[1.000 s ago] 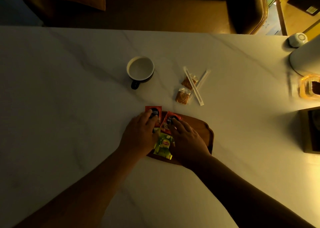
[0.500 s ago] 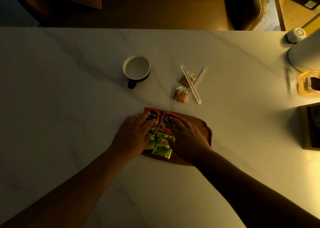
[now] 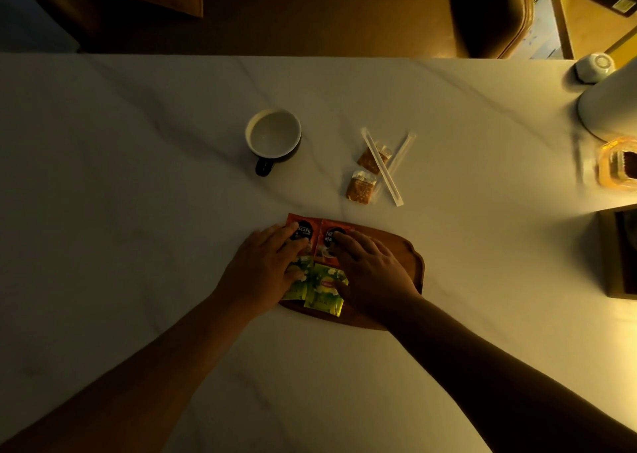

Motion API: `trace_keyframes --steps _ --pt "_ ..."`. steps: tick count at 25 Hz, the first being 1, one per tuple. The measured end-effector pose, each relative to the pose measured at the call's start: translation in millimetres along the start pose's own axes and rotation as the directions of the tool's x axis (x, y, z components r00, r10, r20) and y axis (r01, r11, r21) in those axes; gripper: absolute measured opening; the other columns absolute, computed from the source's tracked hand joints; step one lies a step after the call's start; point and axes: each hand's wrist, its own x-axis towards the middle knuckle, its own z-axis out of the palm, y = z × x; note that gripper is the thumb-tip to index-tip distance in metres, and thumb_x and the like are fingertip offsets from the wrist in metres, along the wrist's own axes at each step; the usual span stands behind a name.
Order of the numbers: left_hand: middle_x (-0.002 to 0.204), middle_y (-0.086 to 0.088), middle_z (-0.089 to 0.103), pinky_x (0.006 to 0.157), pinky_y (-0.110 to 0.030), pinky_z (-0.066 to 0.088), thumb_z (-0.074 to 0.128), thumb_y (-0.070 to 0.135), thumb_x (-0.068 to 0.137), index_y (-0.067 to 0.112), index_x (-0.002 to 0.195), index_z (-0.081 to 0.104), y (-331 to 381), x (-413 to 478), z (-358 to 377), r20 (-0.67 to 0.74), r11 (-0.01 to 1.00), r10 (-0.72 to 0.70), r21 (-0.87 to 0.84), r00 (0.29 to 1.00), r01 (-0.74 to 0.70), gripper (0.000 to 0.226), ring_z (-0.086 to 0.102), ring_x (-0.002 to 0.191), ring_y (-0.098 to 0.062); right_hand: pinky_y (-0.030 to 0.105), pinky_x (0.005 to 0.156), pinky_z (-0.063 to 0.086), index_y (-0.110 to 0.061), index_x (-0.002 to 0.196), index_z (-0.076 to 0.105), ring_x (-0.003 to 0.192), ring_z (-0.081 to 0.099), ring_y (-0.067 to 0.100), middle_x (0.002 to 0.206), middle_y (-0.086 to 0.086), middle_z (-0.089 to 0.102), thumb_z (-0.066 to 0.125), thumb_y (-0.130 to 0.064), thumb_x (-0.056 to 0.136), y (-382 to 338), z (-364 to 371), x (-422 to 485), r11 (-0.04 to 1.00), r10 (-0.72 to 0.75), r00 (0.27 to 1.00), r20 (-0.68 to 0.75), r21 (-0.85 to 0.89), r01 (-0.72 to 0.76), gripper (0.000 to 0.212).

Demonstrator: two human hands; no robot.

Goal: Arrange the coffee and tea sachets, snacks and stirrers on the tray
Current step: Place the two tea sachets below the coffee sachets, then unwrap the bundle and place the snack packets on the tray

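— So, what sits on the marble table?
— A wooden tray near its front edge, both hands flat on it. Left hand presses one red coffee sachet, right hand the other; fingers spread, gripping nothing.
— And the tea?
— Green sachets lie between the hands. Snacks and stirrers wait off the tray, beside the mug.
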Motion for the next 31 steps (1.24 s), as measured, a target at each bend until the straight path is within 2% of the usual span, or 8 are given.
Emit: trace_keyframes --steps 8,13,15,17,19,21,27,31 --pt "0.154 -0.008 0.042 0.115 -0.052 0.031 0.057 0.038 0.094 0.02 0.141 0.051 3.0 -11.0 14.7 -0.109 1.0 0.023 0.002 0.994 -0.023 0.05 0.037 0.143 -0.029 0.046 0.112 0.021 -0.017 0.151 0.032 0.145 0.032 0.034 0.158 0.01 0.04 0.055 -0.056 0.09 -7.4 4.6 -9.8 0.999 0.029 0.995 -0.091 0.025 -0.027 0.076" --pt "0.147 -0.011 0.052 0.11 -0.053 0.037 0.062 0.035 0.092 0.016 0.133 0.06 9.2 -14.7 16.4 -0.16 0.999 0.04 0.02 0.986 -0.038 0.046 0.047 0.136 -0.033 0.046 0.114 0.016 -0.021 0.153 0.028 0.148 0.025 0.033 0.161 0.009 0.034 0.055 -0.054 0.092 -13.0 10.6 -15.6 0.998 0.042 0.998 -0.046 0.048 -0.04 0.075" --pt "0.139 -0.011 0.057 0.104 -0.049 0.043 0.057 0.037 0.091 0.016 0.127 0.062 12.9 -7.0 8.8 -0.217 0.999 0.041 0.011 0.975 -0.04 0.042 0.052 0.127 -0.031 0.049 0.111 0.029 -0.023 0.15 0.037 0.142 0.035 0.032 0.155 0.007 0.044 0.059 -0.052 0.09 -7.0 -1.6 -11.0 0.989 0.104 0.99 -0.097 0.113 -0.093 0.069" --pt "0.119 -0.006 0.063 0.087 -0.04 0.051 0.05 0.041 0.091 0.017 0.114 0.064 22.2 11.5 -4.1 -0.254 1.0 -0.008 0.001 0.967 0.009 0.036 0.058 0.107 -0.027 0.049 0.102 0.045 -0.026 0.144 0.043 0.132 0.045 0.03 0.146 0.004 0.052 0.059 -0.048 0.091 7.8 -21.8 0.1 0.949 0.238 0.957 -0.167 0.251 -0.192 0.06" --pt "0.105 -0.002 0.064 0.075 -0.034 0.048 0.049 0.043 0.093 0.02 0.108 0.063 37.0 40.6 -17.6 -0.234 0.995 -0.1 -0.031 0.967 0.096 0.031 0.058 0.094 -0.021 0.046 0.094 0.05 -0.023 0.139 0.05 0.125 0.05 0.029 0.14 0.005 0.057 0.059 -0.04 0.093 29.3 -41.2 19.7 0.915 0.333 0.909 -0.249 0.32 -0.247 0.05" --pt "0.105 0.0 0.065 0.075 -0.033 0.049 0.051 0.045 0.094 0.021 0.111 0.064 52.6 76.4 -26.2 -0.183 0.98 -0.186 -0.11 0.965 0.168 0.032 0.058 0.094 -0.018 0.044 0.092 0.051 -0.021 0.138 0.053 0.122 0.053 0.029 0.137 0.007 0.059 0.057 -0.032 0.096 50.9 -57.9 45.5 0.904 0.367 0.888 -0.275 0.33 -0.272 0.044" --pt "0.091 -0.005 0.062 0.061 -0.032 0.047 0.048 0.046 0.092 0.017 0.099 0.061 77.7 162.9 -27.6 -0.046 0.915 -0.337 -0.254 0.941 0.315 0.033 0.056 0.075 -0.017 0.043 0.09 0.051 -0.016 0.137 0.052 0.117 0.055 0.031 0.133 0.011 0.061 0.055 -0.028 0.095 94.4 -64.1 91.3 0.888 0.426 0.888 -0.174 0.27 -0.373 0.044" --pt "0.1 -0.007 0.062 0.07 -0.037 0.054 0.049 0.055 0.09 0.014 0.11 0.057 76.1 182.2 -24.4 -0.037 0.902 -0.394 -0.21 0.919 0.378 0.046 0.06 0.084 -0.021 0.04 0.085 0.051 -0.018 0.133 0.056 0.112 0.057 0.029 0.126 0.009 0.063 0.063 -0.032 0.091 111.0 -64.5 92.9 0.901 0.42 0.862 -0.282 0.245 -0.358 0.044"
